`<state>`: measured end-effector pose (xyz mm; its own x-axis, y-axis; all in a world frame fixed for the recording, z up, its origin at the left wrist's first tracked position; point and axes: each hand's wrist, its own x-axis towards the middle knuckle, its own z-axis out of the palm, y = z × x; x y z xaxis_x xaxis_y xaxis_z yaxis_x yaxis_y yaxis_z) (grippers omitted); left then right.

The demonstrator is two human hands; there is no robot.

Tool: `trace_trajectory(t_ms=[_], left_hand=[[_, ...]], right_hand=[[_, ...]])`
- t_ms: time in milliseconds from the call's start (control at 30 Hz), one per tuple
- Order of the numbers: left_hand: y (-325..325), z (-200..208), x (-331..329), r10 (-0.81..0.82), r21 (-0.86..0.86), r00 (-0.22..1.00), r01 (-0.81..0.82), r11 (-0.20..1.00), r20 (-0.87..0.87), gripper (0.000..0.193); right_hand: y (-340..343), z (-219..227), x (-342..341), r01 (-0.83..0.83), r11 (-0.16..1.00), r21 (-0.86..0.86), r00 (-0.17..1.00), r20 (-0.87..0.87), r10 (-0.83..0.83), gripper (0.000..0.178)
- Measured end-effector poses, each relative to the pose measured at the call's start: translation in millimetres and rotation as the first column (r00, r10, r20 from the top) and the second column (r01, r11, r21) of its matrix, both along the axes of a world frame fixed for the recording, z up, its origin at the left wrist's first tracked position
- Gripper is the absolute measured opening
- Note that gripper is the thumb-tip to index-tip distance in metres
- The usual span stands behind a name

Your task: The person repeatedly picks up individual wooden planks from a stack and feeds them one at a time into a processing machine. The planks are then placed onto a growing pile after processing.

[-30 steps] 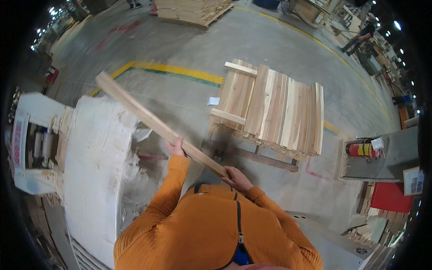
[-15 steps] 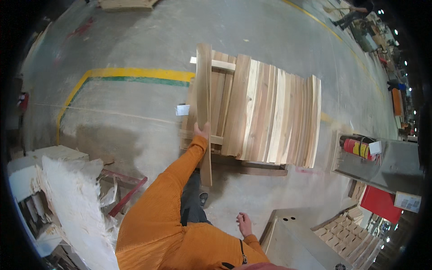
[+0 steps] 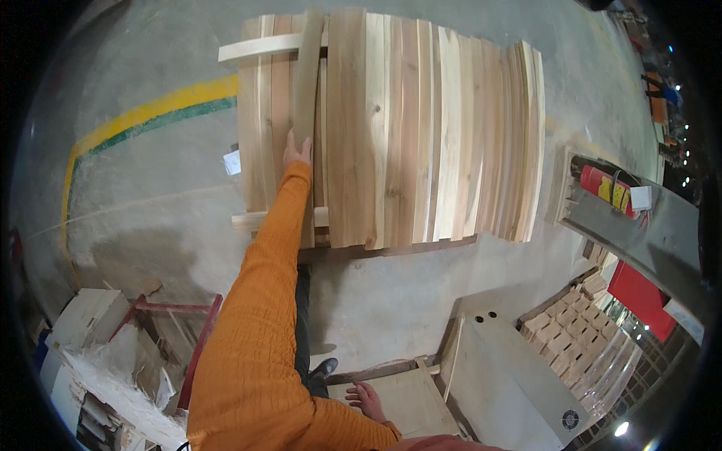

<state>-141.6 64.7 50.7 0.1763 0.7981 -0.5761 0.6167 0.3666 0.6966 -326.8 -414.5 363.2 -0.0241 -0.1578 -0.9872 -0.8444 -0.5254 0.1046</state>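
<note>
A long wooden board [image 3: 306, 83] lies lengthwise over two pale cross strips, the far strip [image 3: 259, 48] and the near strip [image 3: 248, 221], on top of a wide stack of boards [image 3: 410, 135]. My left hand [image 3: 297, 149] reaches out to the board's middle and grips its left side, thumb and fingers straddling the edge. The undersides of the fingers are hidden. Low in the picture, my right hand [image 3: 366, 399] hangs near my body with loosely parted fingers and nothing in it, above a pale wooden panel [image 3: 410, 395].
A red metal frame [image 3: 201, 346] and torn white wrapping [image 3: 113, 383] stand at the lower left. On the right are a grey bin holding a red fire extinguisher [image 3: 602, 189], a grey cabinet [image 3: 504, 376] and stacked wood blocks [image 3: 575, 323]. A yellow floor line [image 3: 158, 105] runs left of the stack.
The board has gone from standing on edge to lying lower over the strips, left of the thicker boards. My left arm has stretched farther out, and the stack appears nearer.
</note>
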Motion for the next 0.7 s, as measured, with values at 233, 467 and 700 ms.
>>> trace_trajectory(t_ms=[233,467,700], left_hand=[[-14,-19,-6,-0.251,0.07,0.968,0.251,0.965,-0.014,0.066],[-88,57,-75,-0.607,-0.048,0.722,0.63,0.775,-0.332,0.061],[-155,189,-192,-0.682,-0.232,0.718,0.646,0.727,-0.138,0.041]], right_hand=[[21,-4,11,0.01,0.995,0.096,0.998,0.067,-0.017,0.036],[14,12,18,-0.008,0.992,0.128,0.982,0.187,-0.016,0.033],[-28,10,-3,-0.196,0.963,0.186,0.961,0.231,0.151,0.031]])
